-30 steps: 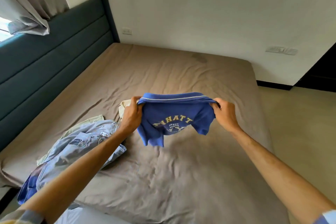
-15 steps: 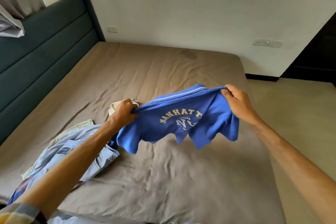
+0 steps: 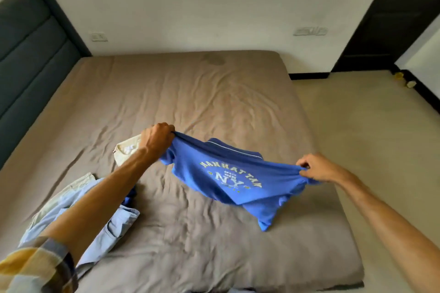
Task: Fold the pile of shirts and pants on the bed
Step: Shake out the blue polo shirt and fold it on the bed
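Blue shirt [image 3: 228, 181] stretched over bed [image 3: 214, 102], pinched at both ends: L hand [image 3: 156, 137] fisted on far-left edge, R hand [image 3: 316, 169] fingertips [image 3: 302, 169] nipping right edge. Jeans [image 3: 112, 223] at bed's near-left corner.

One blue printed shirt [image 3: 228, 178], held up. One cream garment [image 3: 125, 152] lying apart on sheet. One pile of remaining clothes [image 3: 95, 216] at left: pale blue, cream and dark blue pieces, exact count unclear. Two hands: left [image 3: 156, 138], right [image 3: 316, 169]. One bed [image 3: 190, 93]. Two small jars [image 3: 404, 79] on floor.
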Available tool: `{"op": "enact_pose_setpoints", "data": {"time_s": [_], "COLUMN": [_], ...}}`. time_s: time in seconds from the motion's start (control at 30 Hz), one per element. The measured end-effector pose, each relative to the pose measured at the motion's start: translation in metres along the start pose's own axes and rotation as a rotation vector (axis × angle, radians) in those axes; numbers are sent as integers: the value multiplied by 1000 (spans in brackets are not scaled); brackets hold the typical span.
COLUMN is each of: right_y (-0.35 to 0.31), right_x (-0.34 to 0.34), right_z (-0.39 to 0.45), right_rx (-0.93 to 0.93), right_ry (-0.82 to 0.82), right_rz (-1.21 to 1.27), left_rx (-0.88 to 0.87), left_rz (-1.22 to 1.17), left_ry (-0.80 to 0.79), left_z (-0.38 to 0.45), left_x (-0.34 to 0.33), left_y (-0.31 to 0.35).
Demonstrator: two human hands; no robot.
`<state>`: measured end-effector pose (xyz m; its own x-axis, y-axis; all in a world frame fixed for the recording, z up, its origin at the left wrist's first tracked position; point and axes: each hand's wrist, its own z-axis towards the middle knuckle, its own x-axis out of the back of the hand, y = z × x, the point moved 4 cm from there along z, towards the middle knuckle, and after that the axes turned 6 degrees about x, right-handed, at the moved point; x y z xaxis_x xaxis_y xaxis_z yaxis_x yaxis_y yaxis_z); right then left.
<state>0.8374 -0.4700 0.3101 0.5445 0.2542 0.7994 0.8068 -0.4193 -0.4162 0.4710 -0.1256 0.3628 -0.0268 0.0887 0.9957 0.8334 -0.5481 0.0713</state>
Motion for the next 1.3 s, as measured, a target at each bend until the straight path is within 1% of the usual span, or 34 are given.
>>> {"op": "enact_pose_setpoints", "data": {"time_s": [0.07, 0.2, 0.27, 0.33, 0.37, 0.4, 0.47, 0.5, 0.57, 0.6, 0.67, 0.73, 0.77, 0.83, 0.9, 0.97, 1.07, 1.13, 1.2, 1.23, 1.3], "right_y": [30, 89, 93, 84, 81, 77, 65, 49, 15, -13, -68, -113, -138, -180, -214, -245, -291, -327, -366, -387, -430], "right_x": [-39, -94, -88, -65, -49, -39, -28, -34, -63, -86, -141, -188, -207, -231, -239, -240, -248, -259, -274, -279, -291], "right_z": [-5, -39, -66, -102, -117, -137, -166, -175, -172, -159, -128, -93, -76, -50, -32, -19, -7, -3, 3, 2, -9], "right_rx": [-106, -324, -414, -466, -488, -508, -562, -597, -639, -624, -596, -585, -587, -587, -596, -541, -488, -432, -386, -376, -360], "right_ry": [101, 501, 661, 838, 918, 978, 1024, 1024, 966, 923, 772, 588, 525, 495, 551, 595, 501, 439, 385, 331, 225], "right_rz": [-16, 65, 145, 212, 205, 210, 263, 312, 448, 530, 627, 623, 632, 659, 663, 659, 737, 845, 1037, 1141, 1274], "left_rx": [-19, -189, -287, -369, -400, -458, -588, -683, -906, -1030, -1272, -1413, -1467, -1564, -1625, -1605, -1477, -1374, -1263, -1211, -1137], "left_rz": [-70, -163, -195, -226, -241, -255, -249, -215, -141, -115, -88, -110, -114, -90, -73, -106, -218, -282, -337, -357, -373], "left_ry": [-43, -75, -65, -42, -20, -3, 2, -15, -49, -56, -43, -12, 19, 86, 102, 49, 50, 97, 139, 158, 192], "left_z": [15, 48, 62, 75, 80, 83, 78, 69, 44, 28, -7, -36, -49, -67, -79, -92, -100, -99, -96, -94, -93], "left_x": [-6, -9, -2, 8, 17, 23, 40, 51, 69, 79, 98, 123, 138, 165, 189, 210, 233, 240, 242, 243, 244], "left_y": [18, 66, 89, 111, 121, 132, 153, 159, 174, 172, 165, 151, 137, 111, 82, 51, 9, -12, -30, -36, -47]}}
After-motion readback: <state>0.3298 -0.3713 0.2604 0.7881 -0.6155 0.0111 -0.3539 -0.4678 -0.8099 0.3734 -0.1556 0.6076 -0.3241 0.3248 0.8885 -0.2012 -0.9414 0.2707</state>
